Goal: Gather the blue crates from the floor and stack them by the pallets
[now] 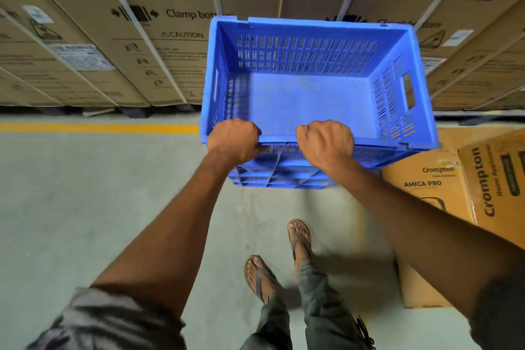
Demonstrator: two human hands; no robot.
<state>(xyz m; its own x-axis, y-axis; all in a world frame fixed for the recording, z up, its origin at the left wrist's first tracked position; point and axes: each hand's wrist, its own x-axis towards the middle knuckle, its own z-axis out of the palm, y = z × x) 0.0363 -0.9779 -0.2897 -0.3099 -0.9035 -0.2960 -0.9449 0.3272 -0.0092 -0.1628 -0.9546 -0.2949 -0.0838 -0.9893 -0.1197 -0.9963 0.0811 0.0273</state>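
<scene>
An empty blue crate (309,99) with slotted walls is held up off the floor in front of me, its open top toward the camera. My left hand (233,138) and my right hand (326,139) both grip its near rim, fingers curled over the edge. The crate's ribbed underside shows below my hands. Behind it, dark pallets (136,111) carry large cartons at floor level.
Tall washing machine cartons (159,37) with white straps stand on the pallets, filling the far side. A yellow floor line (99,128) runs in front of them. Orange Crompton boxes (454,193) sit on the floor at the right. My sandalled feet (278,261) are on grey concrete.
</scene>
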